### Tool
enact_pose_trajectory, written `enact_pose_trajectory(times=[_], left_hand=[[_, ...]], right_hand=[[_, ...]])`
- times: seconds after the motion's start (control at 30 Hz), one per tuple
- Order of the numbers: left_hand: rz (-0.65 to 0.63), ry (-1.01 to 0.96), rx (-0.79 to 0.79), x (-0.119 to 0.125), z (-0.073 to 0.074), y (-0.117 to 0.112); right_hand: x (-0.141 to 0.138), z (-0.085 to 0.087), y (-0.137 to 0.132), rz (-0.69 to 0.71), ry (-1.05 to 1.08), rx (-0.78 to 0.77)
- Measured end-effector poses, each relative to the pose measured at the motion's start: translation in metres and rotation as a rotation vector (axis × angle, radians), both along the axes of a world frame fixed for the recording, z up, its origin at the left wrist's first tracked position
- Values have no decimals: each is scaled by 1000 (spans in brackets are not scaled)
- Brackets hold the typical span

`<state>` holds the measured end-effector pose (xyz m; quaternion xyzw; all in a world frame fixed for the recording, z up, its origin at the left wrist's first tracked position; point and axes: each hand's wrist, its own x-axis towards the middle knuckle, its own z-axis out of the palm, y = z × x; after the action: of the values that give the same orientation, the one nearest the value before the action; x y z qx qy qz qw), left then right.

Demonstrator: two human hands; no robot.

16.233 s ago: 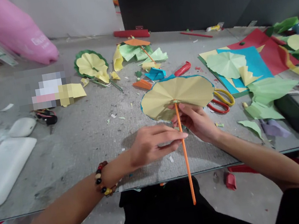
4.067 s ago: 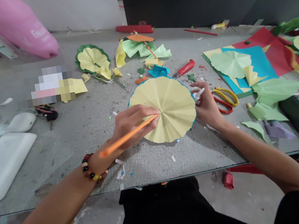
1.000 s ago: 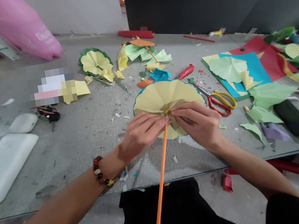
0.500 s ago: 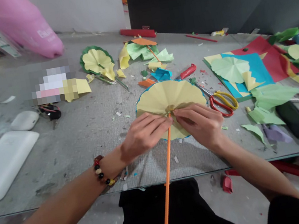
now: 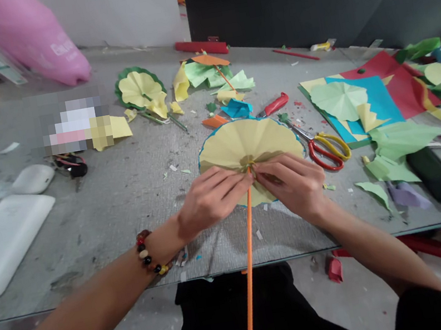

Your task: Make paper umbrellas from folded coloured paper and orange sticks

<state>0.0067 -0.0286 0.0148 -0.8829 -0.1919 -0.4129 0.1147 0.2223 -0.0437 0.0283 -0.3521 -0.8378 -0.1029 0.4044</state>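
A paper umbrella lies before me, its round pleated yellow canopy edged with blue and its underside facing up. From the canopy's centre an orange rolled-paper stick slants down past the table's front edge over my lap. My left hand is closed, its fingertips pinching the top of the stick where it meets the canopy. Opposite it, my right hand is closed too, pinching at the same centre joint. The fingers partly hide what sits there.
Red-and-yellow-handled scissors lie right of the canopy, with a red-handled tool behind it. Coloured paper sheets and green scraps cover the right side. A small orange paper umbrella stands at the back; a white device lies left.
The lower end of the orange stick has swung slightly to the right. Both hands keep pinching at the canopy's centre, with only small finger shifts.
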Motion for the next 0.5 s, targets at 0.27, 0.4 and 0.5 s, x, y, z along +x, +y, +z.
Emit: enact_pose_trajectory(times=[0.27,0.4,0.5], left_hand=[[3,9,1,0,-1,0],[-4,32,37,0,1,1],[4,41,51,0,2,1]], right_hand=[[0,4,1,-31,26,78],[-1,2,1,-19,-8,55],[0,2,0,-33,-14,58]])
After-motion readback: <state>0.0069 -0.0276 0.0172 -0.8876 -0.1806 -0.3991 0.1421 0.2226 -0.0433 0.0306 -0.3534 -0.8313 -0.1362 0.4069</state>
